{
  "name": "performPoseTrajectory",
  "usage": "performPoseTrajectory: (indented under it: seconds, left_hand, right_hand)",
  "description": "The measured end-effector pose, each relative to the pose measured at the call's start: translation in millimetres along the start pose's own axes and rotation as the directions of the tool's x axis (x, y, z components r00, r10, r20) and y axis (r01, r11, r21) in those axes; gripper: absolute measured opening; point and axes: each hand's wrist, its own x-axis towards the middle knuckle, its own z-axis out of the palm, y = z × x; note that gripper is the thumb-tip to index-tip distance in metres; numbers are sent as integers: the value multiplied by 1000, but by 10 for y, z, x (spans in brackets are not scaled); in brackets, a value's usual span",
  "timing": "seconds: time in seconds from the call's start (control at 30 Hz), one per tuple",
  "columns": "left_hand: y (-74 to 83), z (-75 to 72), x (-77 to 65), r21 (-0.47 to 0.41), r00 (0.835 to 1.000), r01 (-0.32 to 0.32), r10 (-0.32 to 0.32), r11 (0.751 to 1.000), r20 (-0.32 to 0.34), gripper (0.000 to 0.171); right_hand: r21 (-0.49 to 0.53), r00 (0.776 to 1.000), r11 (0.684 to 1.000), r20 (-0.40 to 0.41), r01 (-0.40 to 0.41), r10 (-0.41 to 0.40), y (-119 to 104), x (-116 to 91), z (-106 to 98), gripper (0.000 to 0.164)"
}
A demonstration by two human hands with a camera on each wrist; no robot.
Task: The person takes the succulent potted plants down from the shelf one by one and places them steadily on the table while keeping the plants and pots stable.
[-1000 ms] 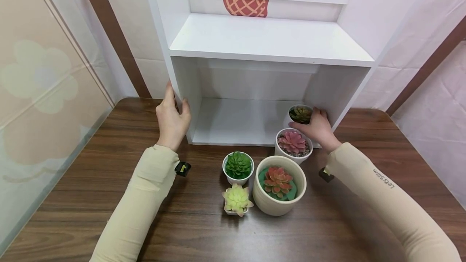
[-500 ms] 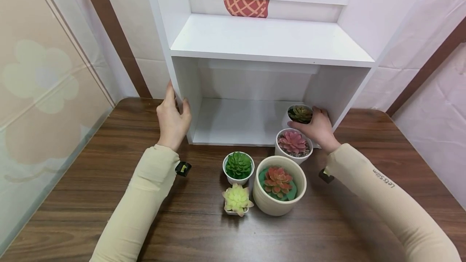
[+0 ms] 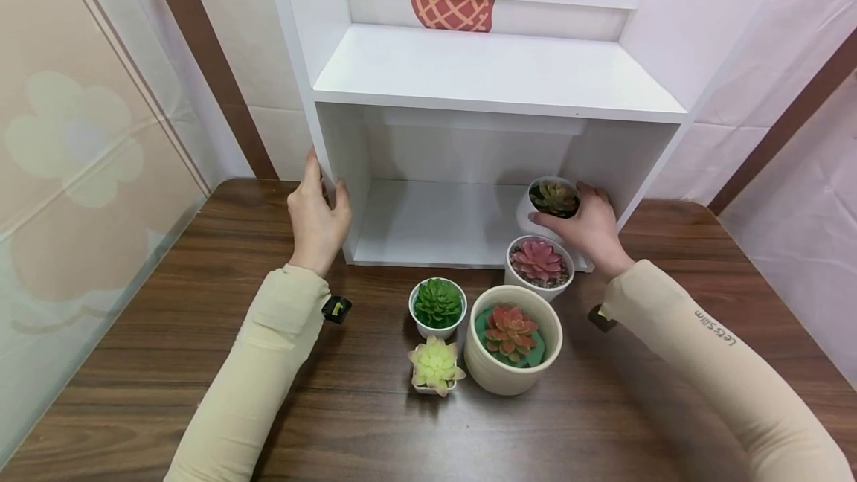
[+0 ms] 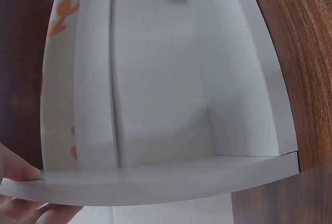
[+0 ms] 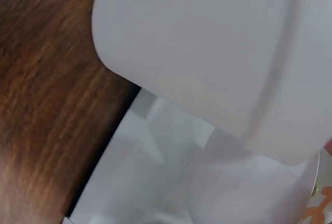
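Observation:
My left hand [image 3: 318, 225] grips the left side panel of a white two-tier shelf [image 3: 495, 69]; the left wrist view shows fingers [image 4: 57, 213] and thumb on either side of the panel edge. In the shelf's lower compartment, at the right, my right hand [image 3: 592, 229] holds a white pot [image 3: 531, 220] with a dark green succulent [image 3: 554, 198]. The pot tilts slightly, and the fingers on its far side are partly hidden. Just in front stands a white pot with a pink succulent [image 3: 538, 260], its wall [image 5: 192, 42] filling much of the right wrist view.
On the brown wooden table [image 3: 361, 422], a cream pot [image 3: 498, 378] with a red succulent stands before the pink one. To its left are a small green succulent [image 3: 438, 305] and a yellow-green one [image 3: 435, 364]. Patterned cloth [image 3: 80, 169] hangs at the left and behind.
My right hand has raised the dark green succulent's pot a little and tipped it slightly. The left hand and the other pots stay in place.

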Motion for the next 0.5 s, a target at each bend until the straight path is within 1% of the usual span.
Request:
performPoseTrajectory:
  seconds: [0.17,0.5]
  left_hand:
    - [4,-5,-6,2,1000,1,-1,1000,-2,49]
    - [23,-17,-14,7,1000,8,-8,1000,1,51]
  right_hand:
    - [9,999,1000,-27,20,-19,-39,-13,-52,94]
    - [16,998,999,-50,32,-31,-102,-59,-114,101]
